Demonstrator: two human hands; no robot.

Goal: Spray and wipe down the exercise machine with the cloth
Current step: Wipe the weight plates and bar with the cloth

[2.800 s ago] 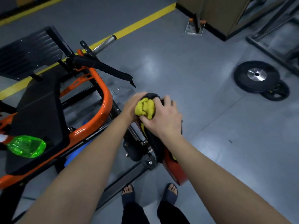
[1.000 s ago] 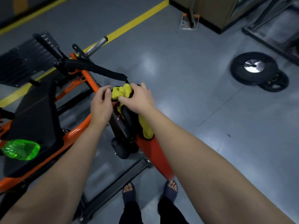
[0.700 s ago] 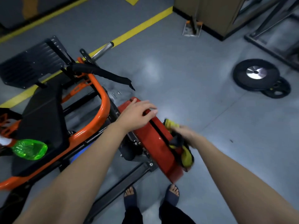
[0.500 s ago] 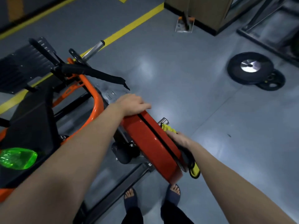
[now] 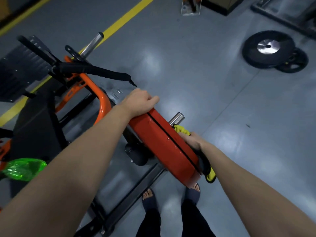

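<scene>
The exercise machine has an orange frame (image 5: 100,101), a black seat pad (image 5: 35,127) and a red weight plate (image 5: 164,144) on a steel peg (image 5: 177,118). My left hand (image 5: 140,102) grips the upper rim of the red plate. My right hand (image 5: 192,140) holds the yellow cloth (image 5: 182,130) against the plate's far face; a corner of the cloth hangs out below at the plate's lower edge. A green spray bottle (image 5: 24,169) lies on the seat pad at the left.
Two black weight plates (image 5: 270,50) lie on the grey floor at the right. A yellow floor line (image 5: 126,16) runs behind the machine. A black handle (image 5: 95,71) and a steel peg (image 5: 92,44) stick out from the frame. My feet (image 5: 171,194) stand just below the plate.
My right hand took the cloth from the plate's top rim down to its far face. My left hand moved onto the plate's upper rim and stays there.
</scene>
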